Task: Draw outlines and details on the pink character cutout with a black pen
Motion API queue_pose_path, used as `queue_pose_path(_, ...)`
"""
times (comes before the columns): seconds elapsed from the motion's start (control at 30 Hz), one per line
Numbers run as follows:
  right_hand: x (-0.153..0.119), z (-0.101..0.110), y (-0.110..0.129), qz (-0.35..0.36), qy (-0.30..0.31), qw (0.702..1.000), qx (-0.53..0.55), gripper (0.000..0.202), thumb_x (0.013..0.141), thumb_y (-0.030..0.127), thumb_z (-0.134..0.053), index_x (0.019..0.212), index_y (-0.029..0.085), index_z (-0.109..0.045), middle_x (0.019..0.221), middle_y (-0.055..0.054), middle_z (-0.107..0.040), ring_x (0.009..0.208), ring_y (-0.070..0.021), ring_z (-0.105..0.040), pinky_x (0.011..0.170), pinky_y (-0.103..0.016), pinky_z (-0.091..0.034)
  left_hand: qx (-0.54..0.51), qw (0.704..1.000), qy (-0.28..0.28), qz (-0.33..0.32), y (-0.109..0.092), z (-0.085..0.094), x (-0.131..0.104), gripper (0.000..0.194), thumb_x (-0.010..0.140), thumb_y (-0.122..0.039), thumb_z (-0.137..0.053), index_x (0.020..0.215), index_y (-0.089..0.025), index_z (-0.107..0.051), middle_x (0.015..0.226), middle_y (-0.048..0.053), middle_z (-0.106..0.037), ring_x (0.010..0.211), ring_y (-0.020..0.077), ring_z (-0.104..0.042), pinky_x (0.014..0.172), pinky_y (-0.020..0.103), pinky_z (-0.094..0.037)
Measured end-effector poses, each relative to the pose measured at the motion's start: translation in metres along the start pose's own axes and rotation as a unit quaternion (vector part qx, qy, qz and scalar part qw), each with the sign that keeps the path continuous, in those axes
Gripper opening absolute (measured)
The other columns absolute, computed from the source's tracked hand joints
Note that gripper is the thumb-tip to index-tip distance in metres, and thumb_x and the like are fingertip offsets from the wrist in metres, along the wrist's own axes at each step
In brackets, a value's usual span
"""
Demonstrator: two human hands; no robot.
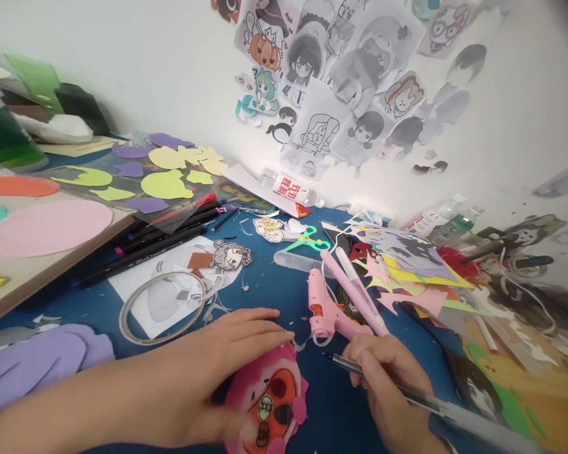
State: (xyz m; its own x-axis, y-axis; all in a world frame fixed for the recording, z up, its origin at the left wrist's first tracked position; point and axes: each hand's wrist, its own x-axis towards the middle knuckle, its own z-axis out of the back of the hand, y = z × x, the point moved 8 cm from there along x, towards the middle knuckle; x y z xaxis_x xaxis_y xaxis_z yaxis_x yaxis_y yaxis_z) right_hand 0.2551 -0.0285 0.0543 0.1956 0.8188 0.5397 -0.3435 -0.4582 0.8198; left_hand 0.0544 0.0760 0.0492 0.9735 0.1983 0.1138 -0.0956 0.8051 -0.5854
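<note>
My left hand spans a pink paper craft piece at the bottom of the view. Its thumb presses on the front and its long fingers reach over the top edge. The piece has a pink rim and a red-orange middle with small dark and pale drawn shapes. In my right hand is a pen with a clear barrel, its dark tip pointing left toward the pink piece but apart from it. A pink glue gun lies just beyond the right hand.
A roll of tape rests on a drawing sheet. Green-handled scissors and a pink pen-like tool lie farther back. Paper scraps pile up at right. Purple cutouts are at left, a bottle by the wall.
</note>
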Motion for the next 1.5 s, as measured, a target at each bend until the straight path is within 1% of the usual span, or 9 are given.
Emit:
queue_pose_path(0.07,0.000,0.000,0.001,-0.001,0.002,1.000,-0.001,0.027,0.106,0.010,-0.051,0.080,0.018,-0.049,0.069,0.002,-0.058,0.063,-0.0109,-0.058,0.059,-0.023,-0.048,-0.015,0.997,0.070,-0.010,-0.002,-0.006,0.000,0.115,0.072,-0.064,-0.091,0.165,-0.029,-0.032,0.167,0.012,-0.041,0.155,0.0368,-0.035,0.124,0.052,-0.035)
queue_pose_path(0.13,0.001,-0.001,0.003,0.010,0.007,1.000,-0.006,0.027,0.105,0.009,-0.050,0.080,0.018,-0.049,0.068,0.002,-0.057,0.061,-0.0113,-0.058,0.058,-0.023,-0.047,-0.041,0.994,0.099,-0.028,-0.003,-0.008,0.003,0.131,0.059,-0.062,-0.098,0.166,-0.032,-0.028,0.168,0.010,-0.037,0.156,0.0374,-0.029,0.127,0.056,-0.020)
queue_pose_path(0.37,0.003,-0.008,0.012,0.039,0.017,0.998,-0.040,0.027,0.105,0.008,-0.050,0.079,0.018,-0.052,0.066,0.002,-0.058,0.060,-0.0117,-0.059,0.055,-0.023,-0.049,-0.057,0.990,0.126,-0.017,0.001,-0.009,0.018,0.125,0.062,-0.066,-0.095,0.164,-0.028,-0.034,0.168,0.011,-0.036,0.158,0.0401,-0.024,0.128,0.062,-0.016)
queue_pose_path(0.47,0.002,-0.006,0.013,0.042,0.012,0.998,-0.041,0.028,0.105,0.009,-0.051,0.079,0.018,-0.052,0.066,0.002,-0.058,0.059,-0.0113,-0.059,0.056,-0.023,-0.049,-0.028,0.990,0.135,-0.007,-0.002,-0.009,0.023,0.124,0.062,-0.053,-0.099,0.164,-0.023,-0.035,0.166,0.011,-0.041,0.158,0.0383,-0.029,0.129,0.061,-0.017)
queue_pose_path(0.73,0.002,-0.010,0.026,0.075,-0.003,0.997,0.006,0.013,0.109,0.023,-0.057,0.097,0.021,-0.061,0.073,0.000,-0.061,0.064,-0.0122,-0.061,0.053,-0.019,-0.046,-0.008,0.995,0.094,0.018,-0.012,-0.015,0.026,0.121,0.060,-0.033,-0.103,0.160,-0.013,-0.039,0.163,0.018,-0.046,0.156,0.0380,-0.034,0.128,0.062,-0.021)
queue_pose_path(0.9,0.004,-0.011,0.034,0.041,-0.055,0.997,-0.023,0.007,0.103,0.030,-0.071,0.101,0.025,-0.067,0.089,-0.003,-0.060,0.078,-0.0139,-0.062,0.070,-0.025,-0.055,-0.003,0.997,0.064,0.046,-0.010,-0.020,0.024,0.119,0.063,-0.032,-0.102,0.160,-0.010,-0.038,0.164,0.025,-0.042,0.156,0.0425,-0.033,0.126,0.066,-0.026)
queue_pose_path(1.1,0.020,-0.050,0.060,0.158,0.154,0.973,-0.062,0.020,0.111,0.032,-0.054,0.100,0.019,-0.065,0.073,-0.002,-0.065,0.064,-0.0129,-0.065,0.061,-0.023,-0.058,-0.018,0.996,0.047,0.072,-0.005,-0.024,0.023,0.121,0.063,-0.040,-0.101,0.161,-0.010,-0.037,0.163,0.025,-0.042,0.156,0.0451,-0.032,0.125,0.068,-0.027)
queue_pose_path(1.27,0.020,-0.061,0.048,0.134,0.143,0.972,-0.127,0.038,0.113,0.029,-0.041,0.078,0.018,-0.054,0.060,0.001,-0.060,0.053,-0.0099,-0.061,0.054,-0.019,-0.052,-0.031,0.995,0.055,0.080,-0.005,-0.028,0.023,0.120,0.063,-0.039,-0.101,0.161,-0.010,-0.037,0.165,0.023,-0.040,0.158,0.0440,-0.027,0.126,0.069,-0.022)
queue_pose_path(1.5,0.011,-0.073,0.043,0.122,0.210,0.961,-0.136,0.020,0.097,0.008,-0.044,0.082,0.018,-0.053,0.064,0.001,-0.065,0.058,-0.0105,-0.067,0.061,-0.020,-0.057,-0.037,0.999,-0.020,0.018,0.002,-0.041,0.018,0.114,0.071,-0.061,-0.090,0.161,-0.014,-0.038,0.165,0.019,-0.043,0.158,0.0405,-0.029,0.131,0.061,-0.017)
